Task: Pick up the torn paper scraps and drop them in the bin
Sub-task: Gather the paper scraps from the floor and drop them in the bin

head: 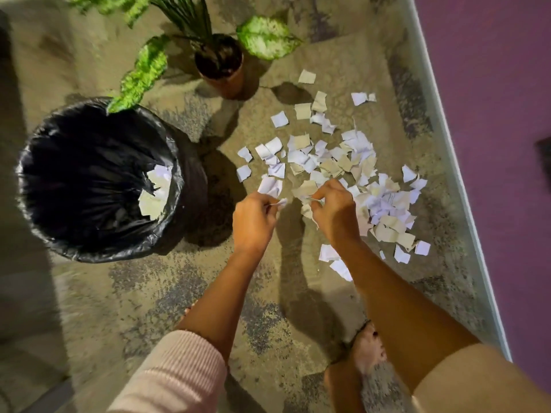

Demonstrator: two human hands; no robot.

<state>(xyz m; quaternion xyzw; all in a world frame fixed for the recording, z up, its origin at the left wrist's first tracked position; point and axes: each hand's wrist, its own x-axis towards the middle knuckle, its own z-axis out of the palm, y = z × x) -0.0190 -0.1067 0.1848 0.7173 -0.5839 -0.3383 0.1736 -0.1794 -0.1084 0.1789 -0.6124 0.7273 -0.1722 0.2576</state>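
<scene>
Pink ribbed sleeve [176, 374] fills the lower left of the frame, with a bare foot [369, 350] on the speckled floor [149, 293] at lower right. Further up, at centre, the left hand [253, 219] pinches a white scrap between its fingertips, and the right hand [334, 210] is closed on several scraps. Beyond and right of the hands, the paper scraps [337, 162] lie scattered across the floor. At middle left the bin [98, 180], lined with a black bag, already holds some scraps. A potted plant [220, 64] stands at the upper centre.
</scene>
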